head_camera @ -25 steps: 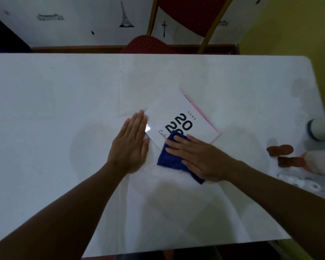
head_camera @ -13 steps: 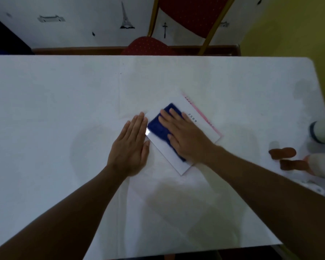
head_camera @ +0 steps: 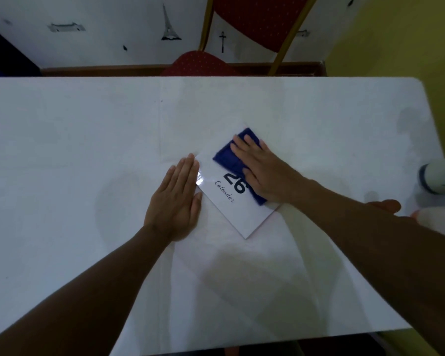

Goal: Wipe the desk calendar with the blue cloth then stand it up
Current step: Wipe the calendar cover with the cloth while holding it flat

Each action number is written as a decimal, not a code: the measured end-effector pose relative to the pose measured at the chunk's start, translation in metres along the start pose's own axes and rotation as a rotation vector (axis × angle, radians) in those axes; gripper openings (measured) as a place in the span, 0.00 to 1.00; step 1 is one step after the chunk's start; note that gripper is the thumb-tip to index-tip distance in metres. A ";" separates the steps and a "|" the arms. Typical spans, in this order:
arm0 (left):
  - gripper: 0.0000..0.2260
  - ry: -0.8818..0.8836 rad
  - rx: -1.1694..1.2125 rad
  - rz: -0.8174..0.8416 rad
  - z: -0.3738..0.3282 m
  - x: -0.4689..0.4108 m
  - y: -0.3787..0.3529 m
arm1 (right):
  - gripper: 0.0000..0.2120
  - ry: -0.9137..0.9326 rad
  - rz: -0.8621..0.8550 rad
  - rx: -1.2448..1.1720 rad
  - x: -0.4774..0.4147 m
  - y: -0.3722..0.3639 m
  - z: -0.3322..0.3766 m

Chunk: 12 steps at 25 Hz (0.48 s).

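A white desk calendar (head_camera: 238, 214) lies flat and turned diagonally on the white table (head_camera: 75, 150); the printed "26" and "Calendar" show on its cover. My right hand (head_camera: 263, 170) presses flat on the folded blue cloth (head_camera: 228, 156), which covers the calendar's far corner. My left hand (head_camera: 176, 199) rests flat on the table, fingers together, its fingertips touching the calendar's left edge and holding nothing.
At the table's right edge lie a white bottle (head_camera: 439, 176), a reddish-brown object (head_camera: 385, 204) and another white item (head_camera: 437, 218). A red chair (head_camera: 203, 64) stands behind the far edge, against a white wall with small stickers.
My right hand has slid the blue cloth from the calendar's near corner across its cover toward the far corner. The left hand has stayed in place.
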<state>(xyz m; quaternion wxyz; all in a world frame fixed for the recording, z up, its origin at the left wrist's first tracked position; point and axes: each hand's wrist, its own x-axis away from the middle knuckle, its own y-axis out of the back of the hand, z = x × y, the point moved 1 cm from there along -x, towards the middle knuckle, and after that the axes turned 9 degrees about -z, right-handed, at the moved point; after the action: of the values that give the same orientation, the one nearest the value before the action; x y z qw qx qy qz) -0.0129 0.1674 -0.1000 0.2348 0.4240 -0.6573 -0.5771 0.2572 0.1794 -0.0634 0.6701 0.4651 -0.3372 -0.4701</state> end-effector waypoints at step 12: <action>0.30 0.081 -0.035 0.212 -0.016 -0.010 0.029 | 0.26 -0.043 -0.182 -0.247 0.103 0.009 0.048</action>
<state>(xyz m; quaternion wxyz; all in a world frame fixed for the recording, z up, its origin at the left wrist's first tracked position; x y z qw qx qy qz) -0.0032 0.1663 -0.0668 0.3285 0.3708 -0.6782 -0.5428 0.2511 0.0685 -0.0373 0.6695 0.3977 -0.2476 -0.5765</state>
